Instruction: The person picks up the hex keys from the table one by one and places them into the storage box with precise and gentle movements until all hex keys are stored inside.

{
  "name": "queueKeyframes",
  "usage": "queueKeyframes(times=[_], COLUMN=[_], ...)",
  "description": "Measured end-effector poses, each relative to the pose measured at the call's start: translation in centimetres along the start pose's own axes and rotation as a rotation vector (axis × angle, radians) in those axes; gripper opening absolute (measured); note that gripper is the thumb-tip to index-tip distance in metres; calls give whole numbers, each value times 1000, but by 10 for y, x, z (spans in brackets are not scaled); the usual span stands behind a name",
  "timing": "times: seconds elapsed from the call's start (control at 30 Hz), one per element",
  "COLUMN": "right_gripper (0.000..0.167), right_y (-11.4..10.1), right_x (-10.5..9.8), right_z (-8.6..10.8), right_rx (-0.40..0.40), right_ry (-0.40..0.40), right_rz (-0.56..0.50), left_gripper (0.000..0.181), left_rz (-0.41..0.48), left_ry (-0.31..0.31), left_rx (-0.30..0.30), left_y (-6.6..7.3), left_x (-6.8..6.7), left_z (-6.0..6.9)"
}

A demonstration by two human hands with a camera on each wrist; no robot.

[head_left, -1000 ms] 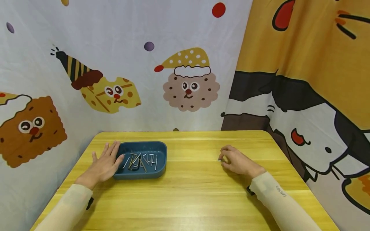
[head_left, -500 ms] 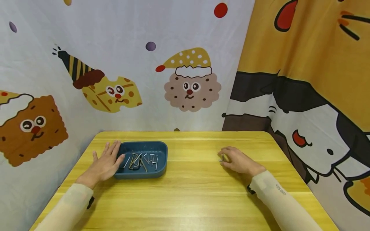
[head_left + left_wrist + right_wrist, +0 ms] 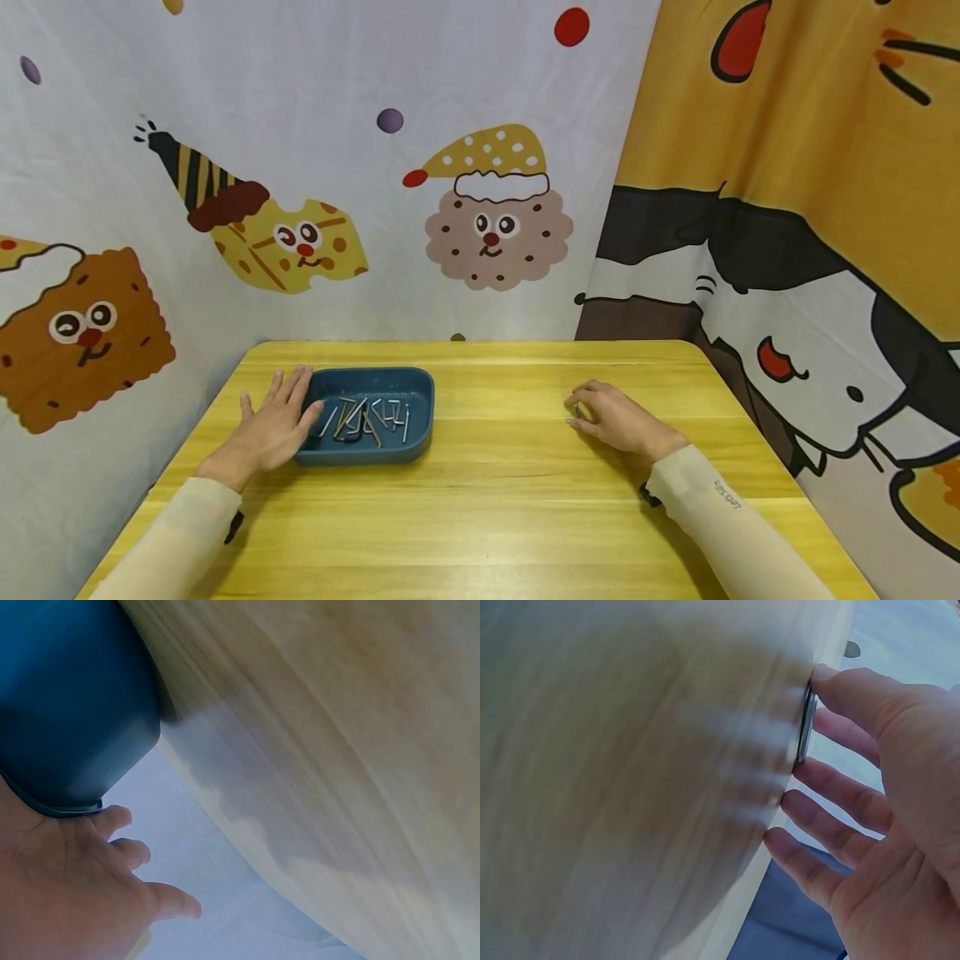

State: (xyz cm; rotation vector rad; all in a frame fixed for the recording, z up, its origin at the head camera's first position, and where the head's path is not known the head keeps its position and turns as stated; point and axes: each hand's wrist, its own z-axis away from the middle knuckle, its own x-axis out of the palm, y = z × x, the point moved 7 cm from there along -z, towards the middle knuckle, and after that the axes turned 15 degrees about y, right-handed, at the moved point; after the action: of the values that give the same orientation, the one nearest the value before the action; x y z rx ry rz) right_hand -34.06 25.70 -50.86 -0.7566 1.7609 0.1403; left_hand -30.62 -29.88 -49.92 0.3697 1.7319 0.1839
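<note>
My left hand (image 3: 270, 429) rests with spread, straight fingers on the left end of a blue rectangular tray (image 3: 431, 408). Inside the tray lie several L-shaped hex keys (image 3: 366, 421), silver and bronze-coloured. From the left wrist, the palm (image 3: 71, 892) shows against the tray's outer wall (image 3: 67, 705). Far to the right, my right hand (image 3: 622, 421) is down at the table, its fingers bent around a small silver hex key (image 3: 577, 412). In the right wrist view this metal piece (image 3: 806, 724) sits between the thumb tip and a fingertip, against the tabletop; the fingers partly hide its shape.
The yellow wood-grain table (image 3: 487, 500) has its far edge against a printed cloth (image 3: 337, 317) with cartoon figures. Another patterned curtain (image 3: 787, 275) hangs along the right side. Bare tabletop lies between tray and right hand.
The small hex key under my right fingers has turned slightly, so more of it shows. The right fingers have shifted a little. My left hand and the tray have stayed put.
</note>
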Motion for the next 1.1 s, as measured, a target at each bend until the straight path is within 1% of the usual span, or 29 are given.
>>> queueKeyframes(times=[0.17, 0.5, 0.7, 0.83, 1.0, 1.1], right_gripper=[28, 31, 29, 27, 26, 24], right_y=[-3, -7, -12, -11, -11, -10], right_x=[-1, -4, -4, -4, -2, -1], right_z=[-1, -3, -7, -8, -8, -9], right_rx=[-19, 0, -14, -4, 9, 3], right_ry=[7, -1, 7, 2, 3, 10], right_rz=[16, 25, 25, 37, 58, 58], left_gripper=[91, 89, 89, 87, 89, 89], left_rz=[1, -5, -1, 4, 11, 14], left_ry=[-1, 16, 19, 18, 12, 13], left_rx=[-1, 11, 10, 15, 1, -3], left_y=[0, 1, 1, 2, 0, -1], left_x=[-1, -4, -4, -3, -1, 0], left_z=[0, -1, 0, 0, 1, 2])
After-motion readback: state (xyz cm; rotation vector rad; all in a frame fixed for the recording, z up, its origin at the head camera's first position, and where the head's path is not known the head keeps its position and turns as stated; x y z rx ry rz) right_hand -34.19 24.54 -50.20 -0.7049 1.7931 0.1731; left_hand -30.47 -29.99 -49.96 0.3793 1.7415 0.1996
